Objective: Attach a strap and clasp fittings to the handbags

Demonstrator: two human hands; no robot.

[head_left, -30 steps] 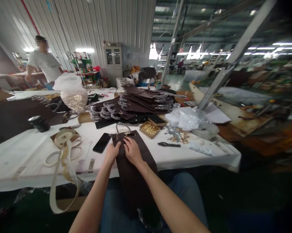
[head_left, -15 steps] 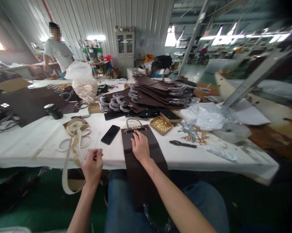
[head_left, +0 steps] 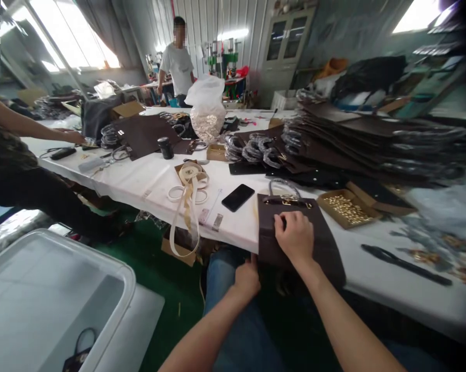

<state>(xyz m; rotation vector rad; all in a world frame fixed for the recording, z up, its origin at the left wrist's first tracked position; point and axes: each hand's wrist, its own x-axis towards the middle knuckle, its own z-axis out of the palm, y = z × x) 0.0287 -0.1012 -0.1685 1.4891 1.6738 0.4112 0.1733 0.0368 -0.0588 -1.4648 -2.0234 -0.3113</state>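
A dark brown handbag piece (head_left: 326,245) lies at the table's front edge, with a gold clasp and strap (head_left: 287,200) across its top and a plastic-wrapped handle (head_left: 285,185) beyond. My right hand (head_left: 295,235) rests on its face below the clasp. The fingers of that hand are curled, and whatever may be under them is hidden. My left hand (head_left: 248,278) is low beside the piece's lower left corner, below the tabletop, one finger pointing up. Its other fingers are folded, and what they may hold is out of sight.
A black phone (head_left: 238,198) and cream tape rolls (head_left: 192,175) lie left. Gold studs fill a cardboard box (head_left: 349,225) at right; a black strap-like piece (head_left: 405,264) lies nearer. Stacked brown panels (head_left: 357,129) stand behind. A co-worker's arm (head_left: 34,124) reaches in near a grey bin (head_left: 130,284).
The view has swung left. My left hand has dropped below the table edge toward the brown piece's corner. My right hand's fingers have curled. The piece's hanging lower part no longer shows.
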